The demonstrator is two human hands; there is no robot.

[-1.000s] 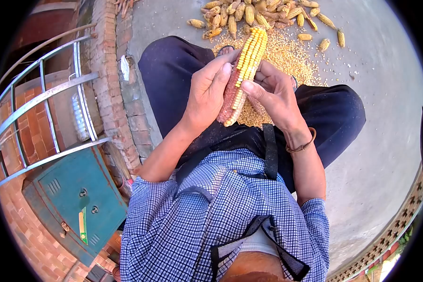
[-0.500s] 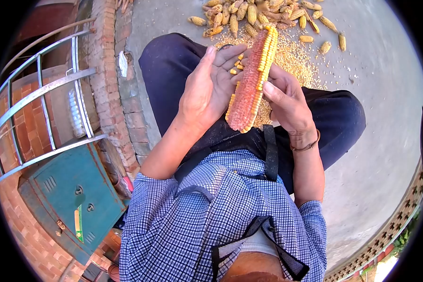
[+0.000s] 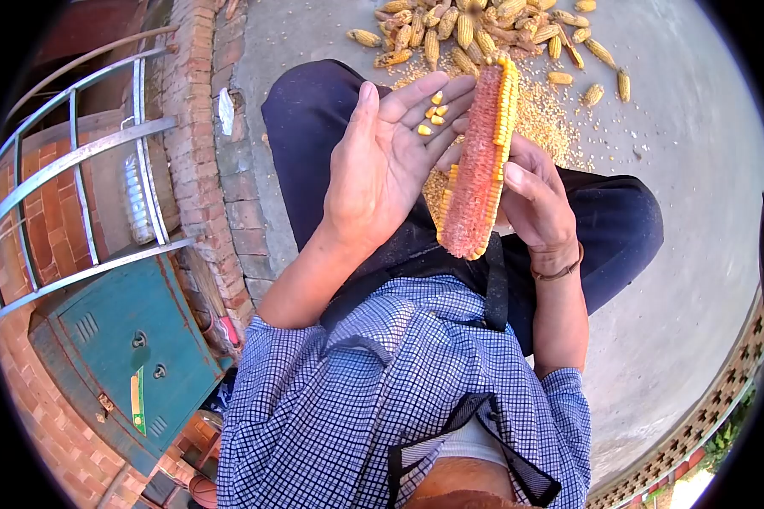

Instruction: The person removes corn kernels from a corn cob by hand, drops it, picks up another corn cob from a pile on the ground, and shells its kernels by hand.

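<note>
Steady the corn cob (image 3: 477, 161) in the right hand (image 3: 539, 197) with fingers closed around it; cup the left hand (image 3: 380, 161), spread open under loose kernels (image 3: 424, 130), against spilling.

Corn cob (image 3: 476, 161), part-stripped, pink core bare, yellow-edged, slanting rightward in right hand (image 3: 538, 195); loose yellow kernels (image 3: 437, 120) on left hand (image 3: 382, 159).

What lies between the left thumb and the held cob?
A few loose kernels, on the open left hand; the head view shows them.
</note>
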